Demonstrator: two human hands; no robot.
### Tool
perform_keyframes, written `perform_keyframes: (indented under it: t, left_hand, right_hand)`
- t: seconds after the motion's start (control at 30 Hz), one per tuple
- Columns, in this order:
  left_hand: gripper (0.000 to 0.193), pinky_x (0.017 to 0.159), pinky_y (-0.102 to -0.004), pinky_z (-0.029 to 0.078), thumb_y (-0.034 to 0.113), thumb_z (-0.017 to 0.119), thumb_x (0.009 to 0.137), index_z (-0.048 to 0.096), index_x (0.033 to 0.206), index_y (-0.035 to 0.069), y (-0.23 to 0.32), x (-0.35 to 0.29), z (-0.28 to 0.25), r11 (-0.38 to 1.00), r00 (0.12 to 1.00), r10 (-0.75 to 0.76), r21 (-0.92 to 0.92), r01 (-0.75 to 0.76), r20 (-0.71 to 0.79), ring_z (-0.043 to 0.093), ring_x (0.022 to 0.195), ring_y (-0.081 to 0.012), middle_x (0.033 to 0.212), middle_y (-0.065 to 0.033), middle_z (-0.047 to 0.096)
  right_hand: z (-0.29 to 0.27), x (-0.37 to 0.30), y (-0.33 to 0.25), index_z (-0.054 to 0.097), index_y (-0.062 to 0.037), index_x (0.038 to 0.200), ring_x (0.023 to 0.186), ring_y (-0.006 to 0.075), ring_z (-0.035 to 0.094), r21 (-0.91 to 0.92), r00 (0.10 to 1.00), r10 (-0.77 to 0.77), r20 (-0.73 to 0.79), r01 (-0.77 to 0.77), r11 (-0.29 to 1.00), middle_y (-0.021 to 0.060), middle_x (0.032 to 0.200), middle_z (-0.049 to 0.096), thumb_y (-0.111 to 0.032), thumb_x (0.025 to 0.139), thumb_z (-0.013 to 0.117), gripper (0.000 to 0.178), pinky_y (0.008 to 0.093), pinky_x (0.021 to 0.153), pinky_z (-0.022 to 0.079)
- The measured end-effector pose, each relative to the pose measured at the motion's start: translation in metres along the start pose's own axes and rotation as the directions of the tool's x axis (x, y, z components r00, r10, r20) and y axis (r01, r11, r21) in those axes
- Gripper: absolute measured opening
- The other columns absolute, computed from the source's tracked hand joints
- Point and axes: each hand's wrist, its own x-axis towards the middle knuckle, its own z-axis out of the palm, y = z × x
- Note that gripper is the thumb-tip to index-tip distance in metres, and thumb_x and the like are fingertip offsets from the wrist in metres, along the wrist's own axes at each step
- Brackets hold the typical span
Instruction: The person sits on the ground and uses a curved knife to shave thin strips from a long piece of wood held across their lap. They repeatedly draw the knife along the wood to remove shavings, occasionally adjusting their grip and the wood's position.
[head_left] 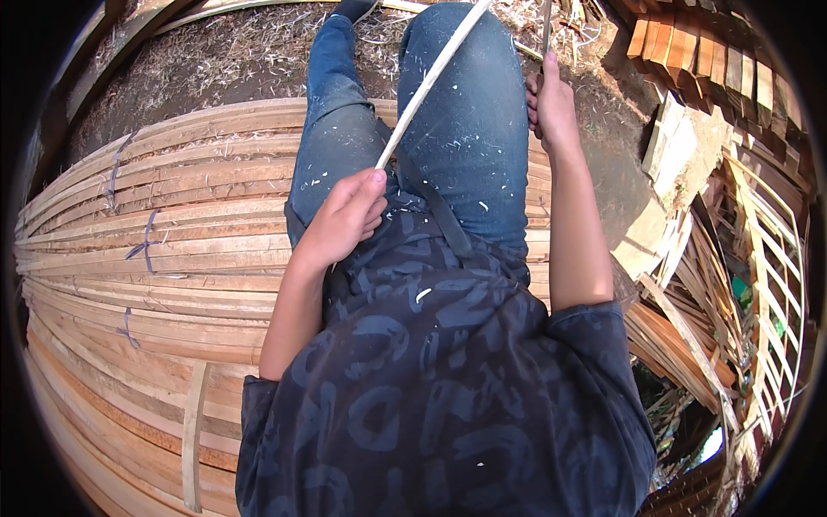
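In my left hand (347, 217), the thumb and curled fingers are closed on the near end of a long pale wooden strip (435, 77). The strip slants up and to the right over my thighs, and its far end runs out of the picture. My right hand (551, 108) is beside my right knee, closed around a narrow dark knife-like tool (547, 28) that points away from me. Its handle is hidden in my fist. The tool is to the right of the strip and apart from it. Pale shavings dot my jeans (469, 129).
I sit on stacked planks (215, 293), some bundled with dark ties (148, 241). Shavings litter the ground (215, 65) ahead. Stacked cut timber (706, 60) stands at the far right. Below it are loose strips (702, 293) and a pale lattice (775, 302).
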Motion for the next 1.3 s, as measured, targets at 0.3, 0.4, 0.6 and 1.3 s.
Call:
perform_keyframes:
  t: [0.3, 0.4, 0.6, 1.3]
  left_hand:
    - [0.04, 0.061, -0.0318, 0.039, 0.034, 0.044, 0.1, 0.053, 0.092, -0.004, 0.013, 0.0, 0.023, 0.827, 0.991, 0.132, 0.551, -0.109, -0.003, 0.043, 0.063, -0.0148, 0.065, -0.0059, 0.048]
    - [0.041, 0.062, -0.0337, 0.04, 0.034, 0.044, 0.099, 0.053, 0.09, -0.005, 0.025, -0.007, 0.033, 0.767, 0.991, 0.131, 0.633, -0.107, 0.009, 0.044, 0.063, -0.0168, 0.064, -0.0107, 0.048]
    - [0.045, 0.063, -0.0366, 0.041, 0.036, 0.042, 0.099, 0.051, 0.086, -0.005, 0.018, -0.012, 0.042, 0.718, 0.989, 0.122, 0.681, -0.145, 0.081, 0.046, 0.061, -0.0209, 0.064, -0.0144, 0.05]
    - [0.043, 0.06, -0.0363, 0.039, 0.034, 0.04, 0.1, 0.051, 0.09, -0.005, 0.021, -0.012, 0.067, 0.723, 0.992, 0.126, 0.686, -0.08, -0.018, 0.039, 0.059, -0.0199, 0.062, -0.0134, 0.045]
  right_hand:
    - [-0.035, -0.113, -0.014, 0.054, 0.0016, 0.059, 0.045, 0.0303, 0.05, -0.641, 0.787, -0.616, 0.023, 0.485, 0.595, 0.0149, 0.046, 0.046, -0.043, 0.089, 0.058, 0.054, 0.0392, 0.047, 0.04]
    - [-0.042, -0.126, -0.015, 0.056, 0.0003, 0.06, 0.05, 0.0352, 0.055, -0.819, 0.793, -0.605, 0.073, 0.394, 0.418, 0.0161, 0.049, 0.051, -0.048, 0.087, 0.059, 0.055, 0.0407, 0.048, 0.043]
    - [-0.063, -0.128, -0.012, 0.056, -0.0024, 0.059, 0.048, 0.033, 0.057, -0.909, 0.79, -0.613, 0.007, 0.261, 0.326, 0.0143, 0.048, 0.052, -0.053, 0.086, 0.058, 0.058, 0.0411, 0.046, 0.044]
    - [-0.124, -0.046, -0.024, 0.063, -0.0055, 0.069, 0.065, 0.0357, 0.061, -0.962, 0.745, -0.663, -0.072, 0.123, 0.243, 0.0162, 0.062, 0.06, -0.066, 0.088, 0.042, 0.067, 0.0427, 0.058, 0.047]
